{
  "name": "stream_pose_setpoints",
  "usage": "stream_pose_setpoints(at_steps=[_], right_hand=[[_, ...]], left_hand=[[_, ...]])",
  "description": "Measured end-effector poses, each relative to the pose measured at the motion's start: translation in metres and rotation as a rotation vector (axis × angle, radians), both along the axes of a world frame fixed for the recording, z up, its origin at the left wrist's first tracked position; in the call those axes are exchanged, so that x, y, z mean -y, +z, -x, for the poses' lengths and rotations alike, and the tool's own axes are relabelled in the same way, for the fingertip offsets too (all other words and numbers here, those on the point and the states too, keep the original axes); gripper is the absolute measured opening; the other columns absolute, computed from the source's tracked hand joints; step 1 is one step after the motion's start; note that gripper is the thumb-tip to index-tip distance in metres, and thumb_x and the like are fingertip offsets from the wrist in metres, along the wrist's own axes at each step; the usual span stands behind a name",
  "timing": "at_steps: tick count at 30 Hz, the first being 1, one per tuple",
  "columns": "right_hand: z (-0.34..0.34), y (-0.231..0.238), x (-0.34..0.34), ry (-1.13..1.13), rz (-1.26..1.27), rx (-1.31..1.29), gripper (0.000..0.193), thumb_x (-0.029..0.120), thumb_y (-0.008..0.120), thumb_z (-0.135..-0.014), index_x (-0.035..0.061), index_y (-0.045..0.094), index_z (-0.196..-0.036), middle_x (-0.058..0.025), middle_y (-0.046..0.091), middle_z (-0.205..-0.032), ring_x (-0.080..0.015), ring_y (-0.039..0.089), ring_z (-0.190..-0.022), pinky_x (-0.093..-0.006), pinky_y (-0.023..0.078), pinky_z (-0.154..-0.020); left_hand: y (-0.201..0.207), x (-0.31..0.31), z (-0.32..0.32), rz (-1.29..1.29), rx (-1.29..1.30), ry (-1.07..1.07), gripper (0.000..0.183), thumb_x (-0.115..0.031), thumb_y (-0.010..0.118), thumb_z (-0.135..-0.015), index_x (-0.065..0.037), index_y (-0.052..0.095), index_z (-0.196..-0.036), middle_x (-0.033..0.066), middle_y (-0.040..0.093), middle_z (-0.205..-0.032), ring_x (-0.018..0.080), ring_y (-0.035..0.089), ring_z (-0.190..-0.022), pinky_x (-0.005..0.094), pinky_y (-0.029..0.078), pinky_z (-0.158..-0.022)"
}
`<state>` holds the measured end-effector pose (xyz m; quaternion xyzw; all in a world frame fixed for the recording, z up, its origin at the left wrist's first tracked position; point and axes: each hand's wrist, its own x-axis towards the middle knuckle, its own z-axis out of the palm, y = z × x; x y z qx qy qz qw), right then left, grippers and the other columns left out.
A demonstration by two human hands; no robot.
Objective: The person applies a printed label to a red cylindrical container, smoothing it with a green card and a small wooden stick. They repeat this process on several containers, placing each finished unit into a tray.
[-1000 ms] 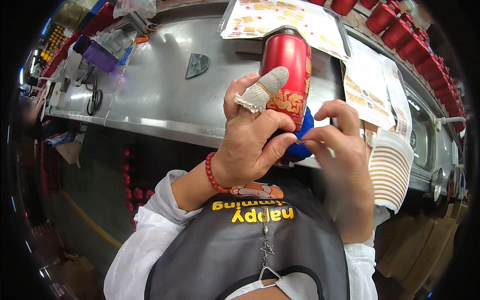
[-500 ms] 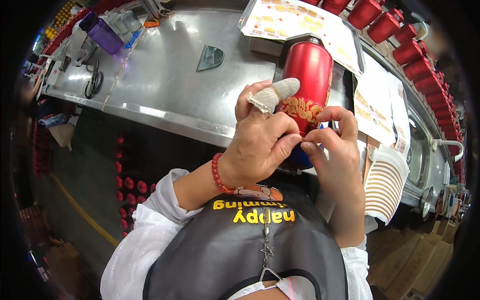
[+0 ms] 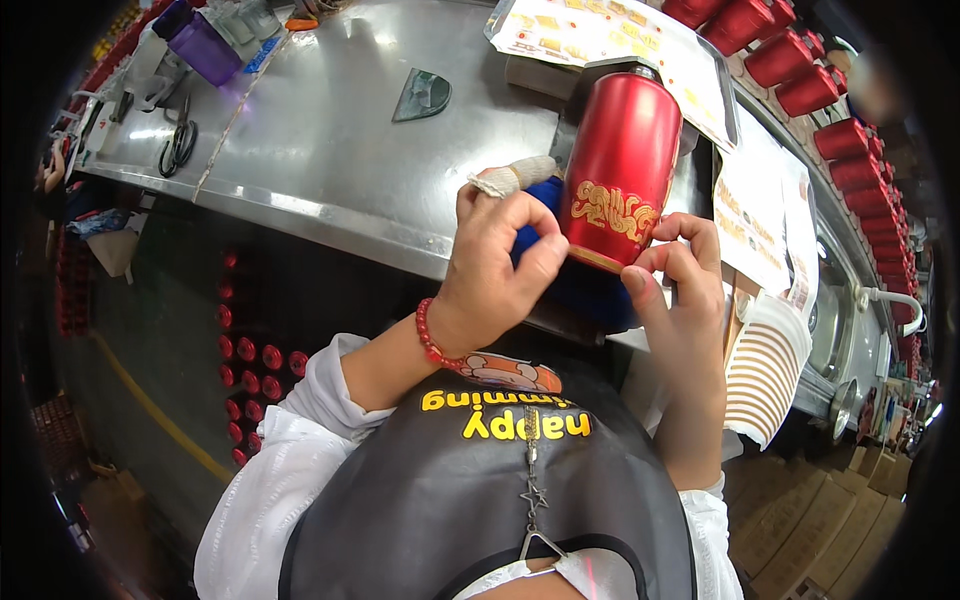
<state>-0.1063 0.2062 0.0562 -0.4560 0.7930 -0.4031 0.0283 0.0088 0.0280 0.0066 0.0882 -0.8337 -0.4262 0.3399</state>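
A glossy red metal bottle [image 3: 625,135] with a gold ornamental pattern [image 3: 615,210] lies on a dark blue cloth [image 3: 597,292], its base toward me. My left hand [image 3: 490,262] is at the lower left edge of the base, thumb and forefinger pinched together. One of its other fingers wears a whitish cloth finger cover [image 3: 515,177]. Beside the lower right edge, my right hand [image 3: 688,300] has its thumb and forefinger curled close together. A thin gold line runs along the base between both fingertips; whether the fingers hold anything is too small to tell.
On the steel worktop [image 3: 300,130] lie a dark green flat scraper-like piece [image 3: 423,95], black scissors [image 3: 180,145] and a purple bottle [image 3: 200,48]. Printed sheets [image 3: 600,35] are behind the red bottle. Stacked paper cups [image 3: 768,365] stand at right, near more red bottles [image 3: 860,180].
My hands have moved apart from meeting at the bottle's base, the left one leftward. More of the gold pattern and the blue cloth now shows.
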Motion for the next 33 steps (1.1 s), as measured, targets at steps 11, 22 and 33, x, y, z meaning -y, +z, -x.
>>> stream_pose_setpoints(at_steps=[11,22,33], right_hand=[[0.004,-0.003,-0.004,-0.014,0.011,0.069,0.016,0.012,0.074,-0.088,0.0008,0.063,-0.086,-0.0169,0.055,-0.106,-0.0305,0.054,-0.104,-0.0387,0.047,-0.084],[0.005,-0.010,-0.007,-0.057,0.015,0.120,0.023,0.018,0.075,-0.089,0.0009,0.061,-0.084,-0.0149,0.053,-0.105,-0.0270,0.054,-0.101,-0.0355,0.046,-0.083],[0.007,-0.018,-0.007,-0.041,0.031,0.160,0.030,0.025,0.075,-0.090,0.0016,0.058,-0.082,-0.0144,0.050,-0.106,-0.0260,0.050,-0.102,-0.0346,0.045,-0.086]], left_hand=[[-0.003,-0.006,0.007,-0.052,0.038,-0.015,0.035,-0.027,0.073,-0.091,-0.006,0.054,-0.112,0.0107,0.056,-0.110,0.0300,0.043,-0.104,0.0424,0.036,-0.097],[-0.002,-0.005,0.007,-0.075,0.072,-0.038,0.041,-0.032,0.072,-0.092,-0.005,0.052,-0.116,0.0117,0.055,-0.113,0.0279,0.044,-0.106,0.0408,0.036,-0.098],[-0.026,-0.006,-0.005,-0.137,-0.167,0.047,0.031,-0.023,0.067,-0.096,-0.004,0.056,-0.117,0.0133,0.057,-0.115,0.0334,0.050,-0.108,0.0438,0.040,-0.100]])
